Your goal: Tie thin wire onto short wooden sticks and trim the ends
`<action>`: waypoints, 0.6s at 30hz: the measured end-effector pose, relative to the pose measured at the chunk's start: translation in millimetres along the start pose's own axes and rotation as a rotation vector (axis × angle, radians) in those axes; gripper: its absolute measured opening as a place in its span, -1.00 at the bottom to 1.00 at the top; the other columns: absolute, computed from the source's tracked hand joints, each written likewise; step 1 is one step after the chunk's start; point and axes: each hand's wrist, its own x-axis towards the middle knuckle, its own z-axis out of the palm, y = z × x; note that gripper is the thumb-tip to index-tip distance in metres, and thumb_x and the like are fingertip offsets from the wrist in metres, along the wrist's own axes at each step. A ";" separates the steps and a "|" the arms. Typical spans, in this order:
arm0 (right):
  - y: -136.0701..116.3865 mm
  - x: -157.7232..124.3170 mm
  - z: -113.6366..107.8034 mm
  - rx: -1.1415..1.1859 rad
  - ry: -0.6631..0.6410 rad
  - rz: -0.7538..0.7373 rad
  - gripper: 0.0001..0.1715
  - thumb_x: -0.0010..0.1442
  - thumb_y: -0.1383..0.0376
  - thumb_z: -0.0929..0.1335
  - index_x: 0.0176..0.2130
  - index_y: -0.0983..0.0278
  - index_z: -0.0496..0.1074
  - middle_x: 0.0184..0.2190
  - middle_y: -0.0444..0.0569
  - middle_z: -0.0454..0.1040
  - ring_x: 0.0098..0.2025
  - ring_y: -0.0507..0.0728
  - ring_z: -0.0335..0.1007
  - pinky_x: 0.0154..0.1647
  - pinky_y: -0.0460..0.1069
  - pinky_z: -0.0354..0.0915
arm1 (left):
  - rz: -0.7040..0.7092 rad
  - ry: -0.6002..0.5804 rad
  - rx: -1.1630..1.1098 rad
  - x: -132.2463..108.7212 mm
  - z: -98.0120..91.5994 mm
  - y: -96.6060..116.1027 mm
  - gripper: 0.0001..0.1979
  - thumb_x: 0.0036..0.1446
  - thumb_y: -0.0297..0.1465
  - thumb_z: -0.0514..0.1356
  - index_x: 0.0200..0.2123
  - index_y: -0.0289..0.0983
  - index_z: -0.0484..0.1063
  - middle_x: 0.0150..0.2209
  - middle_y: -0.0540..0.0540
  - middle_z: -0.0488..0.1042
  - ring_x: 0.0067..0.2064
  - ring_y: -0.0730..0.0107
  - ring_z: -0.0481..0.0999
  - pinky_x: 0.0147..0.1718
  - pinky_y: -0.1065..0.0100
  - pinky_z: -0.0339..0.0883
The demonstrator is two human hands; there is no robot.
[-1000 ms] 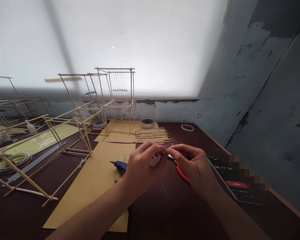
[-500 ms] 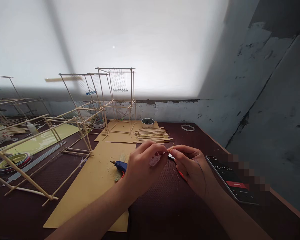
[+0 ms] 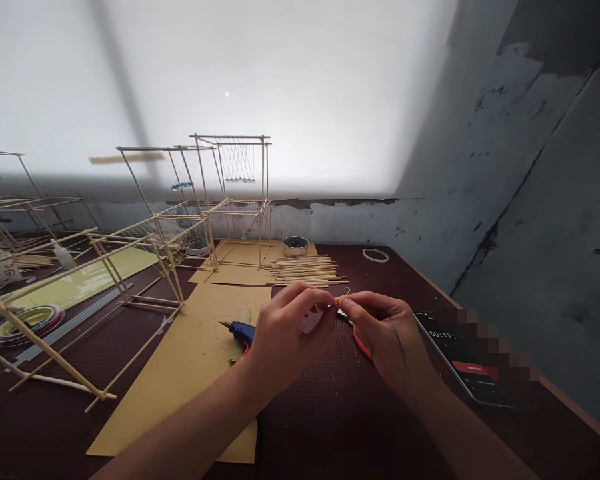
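Note:
My left hand (image 3: 293,330) and my right hand (image 3: 380,327) meet fingertip to fingertip above the dark table. Both are closed in a pinch on a thin thread (image 3: 399,340), whose dark strand trails over the back of the right hand. A small yellowish loop (image 3: 346,292) pokes up at the fingertips; what it belongs to is hidden. Below the right hand lies a red-handled cutting tool (image 3: 363,347), partly covered. Beside the left hand a blue glue gun (image 3: 241,331) rests on a yellow board (image 3: 180,380).
Stick frames (image 3: 230,213) with hanging glass beads stand at the left and back. A bundle of thin sticks (image 3: 307,270), a round tin (image 3: 295,246) and a white ring (image 3: 375,255) lie beyond my hands. A phone (image 3: 463,360) lies at the right.
My right hand has shifted and turned slightly, uncovering more of the red-handled tool. The dark thread lies differently across it. My left hand stays nearly still.

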 end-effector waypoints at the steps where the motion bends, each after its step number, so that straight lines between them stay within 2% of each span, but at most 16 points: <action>1: -0.5 -0.5 0.1 0.004 -0.001 0.011 -0.69 0.00 0.09 0.52 -0.48 0.29 0.58 -0.70 -0.21 0.13 -0.62 -0.06 -0.09 -0.66 -0.10 -0.12 | 0.000 -0.002 0.000 -0.1 0.0 0.1 -0.93 0.20 -0.50 0.26 -0.27 -0.22 0.49 -0.35 -0.01 0.50 -0.31 0.49 0.49 -0.27 0.41 0.42; 6: -3.6 -1.9 0.0 0.084 -0.019 0.086 -0.67 0.01 0.07 0.52 -0.48 0.28 0.56 -0.75 -0.29 -0.04 -0.65 -0.08 -0.23 -0.67 -0.08 -0.17 | -0.005 -0.014 0.016 -0.6 -0.1 0.3 -0.94 0.20 -0.49 0.25 -0.28 -0.21 0.49 -0.34 -0.02 0.51 -0.30 0.46 0.49 -0.26 0.39 0.41; 12: -3.3 -1.5 0.2 0.149 -0.030 0.110 -0.65 -0.05 0.07 0.55 -0.51 0.29 0.53 -0.74 -0.29 -0.03 -0.64 -0.08 -0.23 -0.66 -0.08 -0.19 | -0.022 -0.010 0.032 -0.5 0.2 -0.3 -0.94 0.19 -0.48 0.27 -0.29 -0.21 0.49 -0.34 0.00 0.51 -0.30 0.49 0.48 -0.26 0.41 0.41; 18: 0.2 -0.9 -0.9 0.127 -0.058 0.078 -0.65 0.03 0.06 0.52 -0.50 0.28 0.53 -0.75 -0.30 -0.04 -0.66 -0.10 -0.25 -0.67 -0.08 -0.19 | -0.008 -0.005 0.022 -0.1 0.5 -0.2 -0.94 0.20 -0.49 0.27 -0.29 -0.22 0.49 -0.33 0.00 0.51 -0.29 0.49 0.49 -0.24 0.41 0.41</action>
